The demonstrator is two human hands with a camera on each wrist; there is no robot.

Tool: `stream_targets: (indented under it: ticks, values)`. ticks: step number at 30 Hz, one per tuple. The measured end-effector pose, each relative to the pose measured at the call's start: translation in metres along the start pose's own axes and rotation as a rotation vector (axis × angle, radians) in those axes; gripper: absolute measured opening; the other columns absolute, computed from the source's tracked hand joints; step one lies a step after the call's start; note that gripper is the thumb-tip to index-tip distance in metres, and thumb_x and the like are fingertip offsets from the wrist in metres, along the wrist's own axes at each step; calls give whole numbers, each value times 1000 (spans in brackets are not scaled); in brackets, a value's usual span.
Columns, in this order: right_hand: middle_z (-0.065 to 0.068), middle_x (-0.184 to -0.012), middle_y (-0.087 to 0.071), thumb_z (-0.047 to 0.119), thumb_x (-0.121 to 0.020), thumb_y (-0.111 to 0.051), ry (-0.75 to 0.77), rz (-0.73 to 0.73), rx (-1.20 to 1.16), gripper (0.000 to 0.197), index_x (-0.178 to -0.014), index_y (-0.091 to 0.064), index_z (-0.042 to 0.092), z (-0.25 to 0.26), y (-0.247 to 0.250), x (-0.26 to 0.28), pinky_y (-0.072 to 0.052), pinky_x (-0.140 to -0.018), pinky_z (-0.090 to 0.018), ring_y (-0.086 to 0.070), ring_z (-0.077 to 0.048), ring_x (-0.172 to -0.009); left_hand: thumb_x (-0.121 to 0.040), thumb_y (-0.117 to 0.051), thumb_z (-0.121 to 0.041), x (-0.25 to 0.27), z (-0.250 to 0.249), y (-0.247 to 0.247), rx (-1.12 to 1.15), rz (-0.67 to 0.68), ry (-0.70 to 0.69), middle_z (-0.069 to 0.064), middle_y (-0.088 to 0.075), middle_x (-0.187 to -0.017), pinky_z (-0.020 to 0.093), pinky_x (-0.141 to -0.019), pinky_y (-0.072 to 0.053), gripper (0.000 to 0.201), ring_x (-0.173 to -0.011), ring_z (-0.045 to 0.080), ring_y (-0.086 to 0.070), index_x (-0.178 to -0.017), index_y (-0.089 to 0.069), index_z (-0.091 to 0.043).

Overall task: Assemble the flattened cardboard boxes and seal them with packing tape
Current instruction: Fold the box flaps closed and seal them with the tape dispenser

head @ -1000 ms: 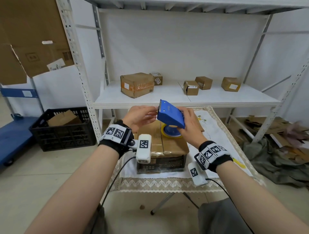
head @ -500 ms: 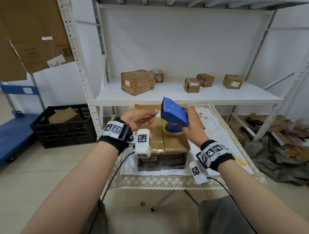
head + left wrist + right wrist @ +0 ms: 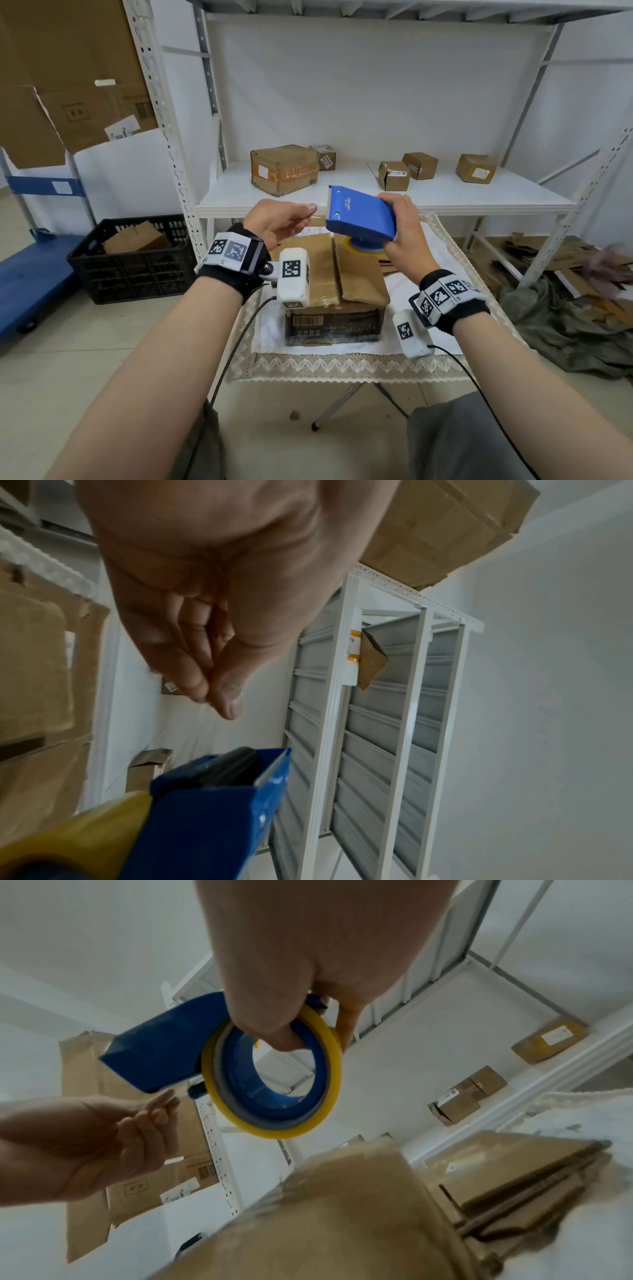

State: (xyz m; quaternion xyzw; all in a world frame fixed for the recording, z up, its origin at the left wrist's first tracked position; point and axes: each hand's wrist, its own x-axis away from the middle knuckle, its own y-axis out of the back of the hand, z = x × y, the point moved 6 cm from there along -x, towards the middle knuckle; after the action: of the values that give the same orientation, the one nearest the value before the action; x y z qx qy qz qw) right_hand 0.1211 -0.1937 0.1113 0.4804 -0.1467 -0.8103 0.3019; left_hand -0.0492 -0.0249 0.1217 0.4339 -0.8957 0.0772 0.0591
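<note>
One brown cardboard box (image 3: 334, 274) sits on the tabletop (image 3: 346, 368), flaps folded shut, seam glossy with tape. Above it, the right hand (image 3: 404, 226) grips a blue tape dispenser (image 3: 359, 216); the left hand (image 3: 277, 222) pinches thumb to fingertips beside its blade, holding what I cannot tell.

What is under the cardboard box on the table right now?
The cardboard box sits on a white cloth with a lace edge, over a folding table. What lies directly beneath the box is covered.

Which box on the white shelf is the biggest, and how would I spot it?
Look at the white shelf behind the table. Five boxes sit on it; the biggest box is at the left end, with orange tape and a white label on its front, and it dwarfs the four small boxes to its right.
</note>
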Motion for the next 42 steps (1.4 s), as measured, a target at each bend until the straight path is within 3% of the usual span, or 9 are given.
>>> stream_targets:
  ticks: [5,11,16,21,27,30,33,37,42]
  values:
    - [-11,-126,-47,-19,-74,-57,-89,-75,74,62,-129,-51,10,-20,27,8,-41,-96,-31,-43,-23,-115,-86,-77,-8,2,-21,35,33,-85,-36,8,-71,-88,16,-59,-54,14,-62,8,-58,-97,-73,-2]
    - [-12,-119,-46,-17,-77,-60,-166,-56,212,63,-132,-52,13,-44,44,29,-36,-89,-34,-40,-23,-110,-84,-80,-10,-4,-25,76,-59,-204,-106,4,-69,-81,22,-77,-55,13,-67,9,-58,-91,-73,-4]
    - [-14,-120,-46,-10,-84,-66,-151,-18,239,59,-137,-51,13,-51,51,34,-35,-91,-33,-35,-16,-107,-84,-81,-8,-9,-28,85,-88,-262,-135,3,-70,-76,16,-63,-54,12,-60,7,-59,-91,-73,-3]
    - [-2,-109,-40,0,-83,-76,-165,-63,274,59,-135,-54,17,-61,53,51,-40,-86,-41,-30,-14,-101,-84,-82,-11,-12,-27,102,-190,-423,-195,5,-66,-70,25,-77,-56,16,-59,12,-57,-74,-70,-8]
    - [-3,-105,-39,39,-72,-89,-112,10,305,79,-141,-52,30,-50,40,56,-44,-87,-40,-31,-14,-97,-86,-81,-15,-3,-39,91,-244,-463,-312,3,-66,-74,24,-71,-53,18,-64,12,-59,-74,-68,-16]
    - [1,-104,-37,66,-71,-77,-132,33,326,78,-139,-52,36,-47,40,56,-38,-86,-33,-32,-14,-96,-84,-82,-16,4,-50,81,-301,-485,-382,0,-68,-73,28,-79,-57,19,-67,13,-61,-71,-70,-21]
    - [1,-102,-38,66,-75,-73,-163,20,391,71,-137,-56,34,-45,40,55,-35,-82,-30,-29,-11,-93,-84,-82,-16,13,-59,58,-351,-462,-492,-6,-67,-72,30,-86,-58,20,-68,9,-61,-69,-70,-25]
    - [0,-102,-40,60,-77,-79,-279,-13,483,67,-135,-57,33,-48,42,54,-34,-81,-30,-31,-13,-96,-87,-78,-13,35,-74,15,-383,-384,-684,-8,-68,-78,7,-69,-49,3,-67,-4,-60,-87,-76,-12]
    - [-8,-110,-53,62,-80,-74,-508,-86,471,70,-137,-53,27,-58,42,54,-42,-84,-37,-45,-28,-115,-85,-80,-13,58,-81,-39,-493,-243,-879,-6,-67,-83,15,-75,-49,11,-78,6,-60,-80,-70,-16]
